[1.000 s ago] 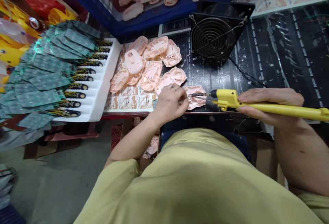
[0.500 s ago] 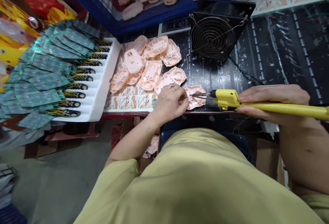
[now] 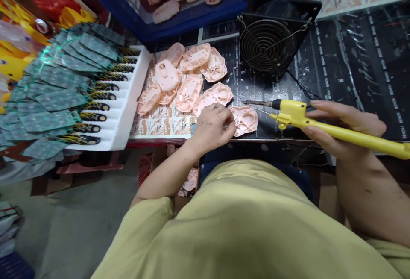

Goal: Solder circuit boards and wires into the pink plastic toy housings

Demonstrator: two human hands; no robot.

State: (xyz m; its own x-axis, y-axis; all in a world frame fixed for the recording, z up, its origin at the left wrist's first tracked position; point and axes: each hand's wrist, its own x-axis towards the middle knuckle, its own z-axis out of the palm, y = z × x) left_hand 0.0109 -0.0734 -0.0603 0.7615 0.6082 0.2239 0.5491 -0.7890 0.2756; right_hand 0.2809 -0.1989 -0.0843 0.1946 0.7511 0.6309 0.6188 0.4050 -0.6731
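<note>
In my right hand is a yellow soldering iron with a thin feed tube under its dark tip. The tip points left, above and apart from a pink plastic shell at the table's front edge. My left hand rests at that shell's left end, its fingers bent and pressed together on it. A ring is on one finger. Just behind this hand lies another pink shell, and several more pink shells are heaped to its left.
A black fan with a wire guard stands behind the shell. A blue crate of pink shells is at the back. At left, a white foam tray holds wired black parts joined to green circuit boards.
The soldering iron has lifted off the shell and moved right, its tip now clear. The fingers of my right hand have loosened slightly around it. My left hand stays in place.
</note>
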